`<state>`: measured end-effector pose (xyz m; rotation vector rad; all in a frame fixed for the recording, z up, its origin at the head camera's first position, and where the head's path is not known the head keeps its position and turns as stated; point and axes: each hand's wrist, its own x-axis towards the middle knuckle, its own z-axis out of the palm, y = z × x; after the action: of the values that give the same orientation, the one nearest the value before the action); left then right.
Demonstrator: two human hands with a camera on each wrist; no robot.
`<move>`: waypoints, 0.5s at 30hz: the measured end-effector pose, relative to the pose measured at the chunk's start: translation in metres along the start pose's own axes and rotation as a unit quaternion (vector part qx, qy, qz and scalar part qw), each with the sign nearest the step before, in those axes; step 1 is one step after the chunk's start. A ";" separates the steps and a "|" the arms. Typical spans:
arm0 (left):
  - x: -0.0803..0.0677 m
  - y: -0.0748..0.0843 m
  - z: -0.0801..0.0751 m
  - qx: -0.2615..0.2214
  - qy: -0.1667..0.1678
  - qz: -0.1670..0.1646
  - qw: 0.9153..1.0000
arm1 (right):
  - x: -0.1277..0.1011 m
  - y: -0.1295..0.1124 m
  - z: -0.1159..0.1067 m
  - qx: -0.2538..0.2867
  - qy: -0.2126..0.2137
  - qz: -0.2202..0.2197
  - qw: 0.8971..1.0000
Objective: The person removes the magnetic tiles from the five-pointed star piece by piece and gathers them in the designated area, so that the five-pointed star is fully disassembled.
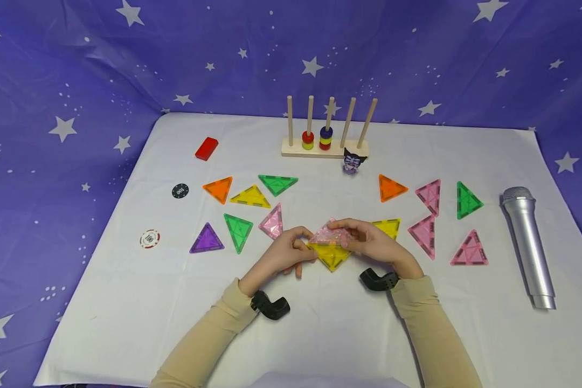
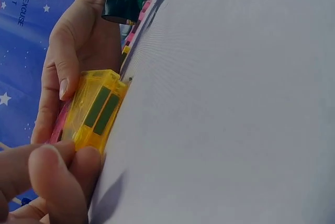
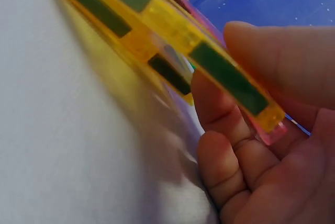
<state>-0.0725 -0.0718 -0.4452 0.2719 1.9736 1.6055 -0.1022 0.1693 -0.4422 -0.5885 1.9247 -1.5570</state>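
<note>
In the head view, yellow triangular magnetic tiles (image 1: 332,258) and a pink triangular magnetic tile (image 1: 328,235) stand joined between both hands, the pink on the far side. My left hand (image 1: 291,250) pinches their left corner; in the left wrist view its thumb (image 2: 52,177) and fingers are at the lower end of the yellow tiles (image 2: 97,109). With thumb and fingers, my right hand (image 1: 368,240) grips the right side. Two yellow tiles (image 3: 167,28) meet at an angle in the right wrist view. Another yellow tile (image 1: 389,227) lies partly hidden behind the right hand.
Loose triangular tiles lie on both sides, including a purple tile (image 1: 207,238) and a green tile (image 1: 468,200). Farther back are a peg rack (image 1: 320,152), a small figurine (image 1: 351,161) and a red block (image 1: 206,149). A silver microphone (image 1: 531,248) lies right; poker chips (image 1: 180,191) lie left.
</note>
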 end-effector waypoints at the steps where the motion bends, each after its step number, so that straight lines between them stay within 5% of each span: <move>1: 0.000 0.000 0.000 0.001 -0.001 -0.002 1.000 | 0.000 0.000 -0.001 0.005 0.003 -0.001 1.000; 9: 0.000 0.002 -0.002 -0.006 -0.007 -0.007 1.000 | -0.002 0.001 -0.008 0.062 0.032 -0.010 0.998; 15: 0.000 0.003 -0.001 -0.005 -0.009 -0.011 1.000 | 0.001 -0.008 -0.014 0.015 0.054 -0.004 0.998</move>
<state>-0.0734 -0.0722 -0.4422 0.2587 1.9476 1.5927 -0.1126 0.1765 -0.4325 -0.5073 1.9762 -1.6510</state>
